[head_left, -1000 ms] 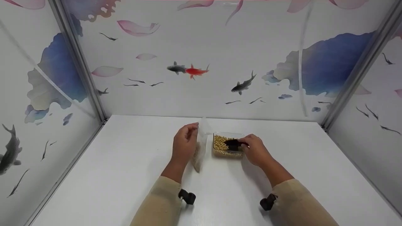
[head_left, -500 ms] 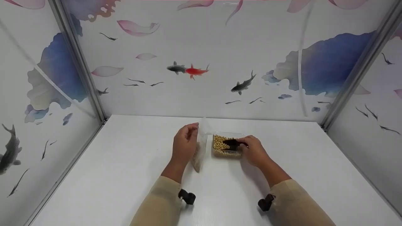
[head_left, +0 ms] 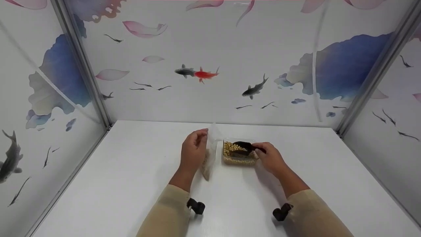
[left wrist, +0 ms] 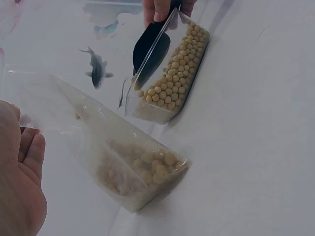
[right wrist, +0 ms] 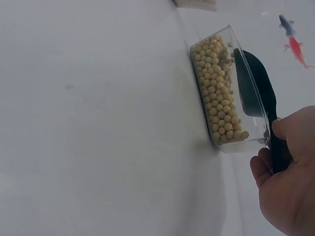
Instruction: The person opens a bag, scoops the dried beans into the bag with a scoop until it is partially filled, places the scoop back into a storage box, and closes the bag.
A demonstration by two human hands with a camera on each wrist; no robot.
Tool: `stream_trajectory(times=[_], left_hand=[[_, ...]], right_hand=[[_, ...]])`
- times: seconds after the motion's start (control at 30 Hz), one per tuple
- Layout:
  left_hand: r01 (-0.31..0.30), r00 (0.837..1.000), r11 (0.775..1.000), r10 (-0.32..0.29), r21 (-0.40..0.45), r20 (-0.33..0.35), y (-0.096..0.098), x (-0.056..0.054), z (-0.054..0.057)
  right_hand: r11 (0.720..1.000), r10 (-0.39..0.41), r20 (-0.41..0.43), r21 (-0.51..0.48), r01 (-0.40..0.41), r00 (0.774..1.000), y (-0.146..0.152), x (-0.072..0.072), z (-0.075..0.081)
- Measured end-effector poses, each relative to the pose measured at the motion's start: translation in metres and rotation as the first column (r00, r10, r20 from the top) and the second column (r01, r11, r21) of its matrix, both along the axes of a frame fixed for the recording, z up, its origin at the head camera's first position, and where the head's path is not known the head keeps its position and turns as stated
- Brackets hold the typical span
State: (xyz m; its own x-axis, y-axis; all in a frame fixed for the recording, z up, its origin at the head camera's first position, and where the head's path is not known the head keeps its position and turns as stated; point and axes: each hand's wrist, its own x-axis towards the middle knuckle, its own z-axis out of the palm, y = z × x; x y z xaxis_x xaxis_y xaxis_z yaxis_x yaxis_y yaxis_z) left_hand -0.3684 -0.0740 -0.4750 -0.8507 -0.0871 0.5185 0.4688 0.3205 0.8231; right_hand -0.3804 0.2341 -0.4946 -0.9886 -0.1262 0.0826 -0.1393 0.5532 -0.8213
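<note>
My left hand (head_left: 193, 149) pinches the upper edge of a clear plastic bag (left wrist: 93, 123), which stands on the table with yellow soybeans gathered at its bottom. Just right of the bag is a clear rectangular container (left wrist: 147, 112) holding more soybeans (right wrist: 216, 98). From the container's right end, my right hand (head_left: 271, 159) grips the handle of a black scoop (right wrist: 257, 81). The scoop's blade is inside the container, at the level of the rim and close above the beans. What lies in the scoop is hard to make out.
Both things stand on a white table (head_left: 138, 184). Behind it rises a back wall (head_left: 210, 98) printed with fish and petals, and similar panels close off both sides. A small black device (head_left: 196, 206) is strapped at each sleeve.
The scoop has dipped to the left, then drawn back right and risen among the beans, its blade now higher near the rim. My left hand and the bag stay still.
</note>
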Motion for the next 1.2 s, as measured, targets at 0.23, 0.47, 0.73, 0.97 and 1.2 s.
stream_trajectory(times=[0.23, 0.47, 0.73, 0.97, 1.2], left_hand=[[0.006, 1.0, 1.0, -0.006, -0.003, -0.01, 0.0, 0.001, 0.0], [0.005, 1.0, 1.0, -0.005, -0.002, 0.001, 0.0, 0.002, 0.001], [-0.016, 0.999, 1.0, 0.015, -0.01, -0.028, 0.001, 0.001, 0.003], [-0.052, 0.998, 0.999, 0.053, -0.01, 0.023, 0.002, 0.003, 0.006], [-0.046, 0.997, 0.999, 0.046, -0.01, 0.06, 0.003, 0.003, 0.008]], right_hand=[[0.987, -0.009, 0.072, -0.157, 0.02, 0.997, 0.004, 0.002, 0.01], [0.99, -0.02, 0.009, -0.139, 0.021, 1.0, 0.0, 0.004, 0.031], [0.998, -0.006, -0.121, -0.058, -0.001, 0.993, -0.017, 0.007, 0.07], [0.998, 0.055, -0.198, 0.039, -0.048, 0.979, -0.04, 0.01, 0.097], [0.976, 0.116, -0.34, 0.212, -0.045, 0.933, -0.064, 0.019, 0.112]])
